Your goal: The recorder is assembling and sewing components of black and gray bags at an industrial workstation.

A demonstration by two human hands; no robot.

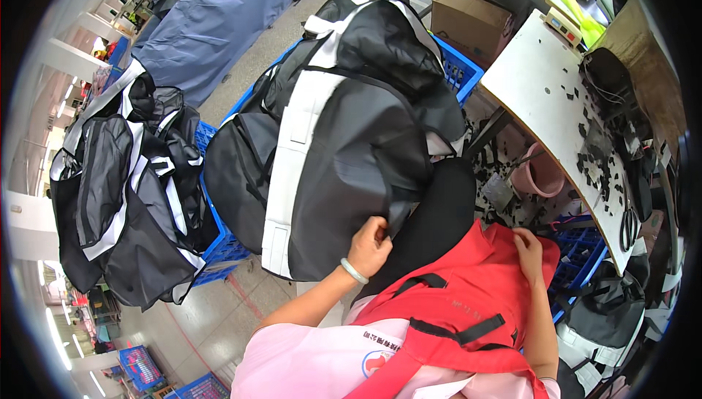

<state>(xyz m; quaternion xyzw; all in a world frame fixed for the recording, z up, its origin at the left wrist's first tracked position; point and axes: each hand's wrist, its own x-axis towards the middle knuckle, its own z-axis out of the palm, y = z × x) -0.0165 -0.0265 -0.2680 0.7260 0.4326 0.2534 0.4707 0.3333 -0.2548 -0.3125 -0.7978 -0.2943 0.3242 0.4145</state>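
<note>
A large black bag panel with white bands (351, 150) lies over a heap of similar pieces in front of me, beside my leg. My left hand (370, 247), wearing a pale bangle (354, 271), is closed in a pinch on the black fabric at its near right edge. My right hand (528, 250) rests on the red apron (475, 275) over my lap, its fingers loosely bent and nothing seen in them.
Blue crates (457, 73) hold the heap. Left of it, more black and white pieces (131, 201) hang over another blue crate (223, 249). At right are a white table (545, 77) with black scraps and scissors (628, 227), and a pink bin (537, 172) below.
</note>
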